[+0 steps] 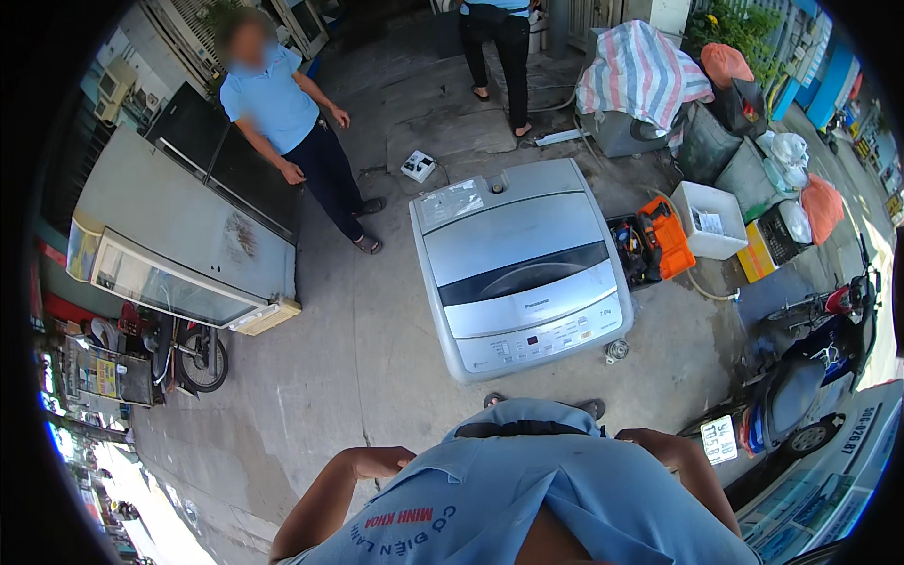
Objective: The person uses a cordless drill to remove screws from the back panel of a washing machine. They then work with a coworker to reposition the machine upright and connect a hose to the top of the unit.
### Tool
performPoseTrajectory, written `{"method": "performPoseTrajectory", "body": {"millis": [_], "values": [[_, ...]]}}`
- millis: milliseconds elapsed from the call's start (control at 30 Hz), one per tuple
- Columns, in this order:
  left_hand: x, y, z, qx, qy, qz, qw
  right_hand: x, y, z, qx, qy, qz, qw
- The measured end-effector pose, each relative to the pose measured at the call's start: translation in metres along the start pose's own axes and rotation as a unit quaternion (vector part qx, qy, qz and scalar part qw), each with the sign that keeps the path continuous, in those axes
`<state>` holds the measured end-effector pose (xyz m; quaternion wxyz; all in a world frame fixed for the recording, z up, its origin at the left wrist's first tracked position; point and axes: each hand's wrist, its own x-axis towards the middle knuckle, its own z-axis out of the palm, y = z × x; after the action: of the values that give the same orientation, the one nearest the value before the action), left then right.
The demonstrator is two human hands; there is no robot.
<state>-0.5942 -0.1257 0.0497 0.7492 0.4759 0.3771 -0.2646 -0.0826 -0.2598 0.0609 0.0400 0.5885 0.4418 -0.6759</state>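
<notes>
My left hand (381, 461) is at the left side of my waist, its fingers mostly hidden by my blue shirt. My right hand (640, 443) is at the right side of my waist, fingers likewise out of sight. In front of my sandals stands a silver top-load washing machine (518, 226), lid down. An orange-and-black toolbox (667, 235) lies open against its right side, tools inside. A small round metal part (617, 349) rests on the ground by its front right corner. A white device (418, 166) with a cord sits behind its back left corner.
A person (273, 94) in blue stands at left, another (494, 56) at the back. An old refrigerator (235, 240) and bicycle wheel (198, 358) are left. Right are covered bins (636, 75), a white tub (711, 217), a hose (716, 292) and a parked motorbike (791, 395).
</notes>
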Motion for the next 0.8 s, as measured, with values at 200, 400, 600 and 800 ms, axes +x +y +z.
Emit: {"method": "performPoseTrajectory", "body": {"millis": [200, 400, 600, 800], "values": [[0.008, 0.014, 0.007, -0.127, -0.043, 0.081, 0.988, 0.009, 0.037, -0.007, 0.056, -0.019, -0.057, 0.997], [0.021, 0.028, 0.004, -0.202, -0.037, 0.124, 0.971, -0.02, 0.04, -0.013, 0.097, -0.044, -0.092, 0.99], [0.016, 0.077, -0.001, -0.059, -0.043, 0.105, 0.992, -0.08, 0.003, -0.025, 0.18, -0.004, -0.095, 0.979], [-0.056, 0.101, -0.01, 0.045, -0.068, 0.108, 0.991, -0.038, -0.052, -0.03, 0.158, -0.022, -0.159, 0.974]]}}
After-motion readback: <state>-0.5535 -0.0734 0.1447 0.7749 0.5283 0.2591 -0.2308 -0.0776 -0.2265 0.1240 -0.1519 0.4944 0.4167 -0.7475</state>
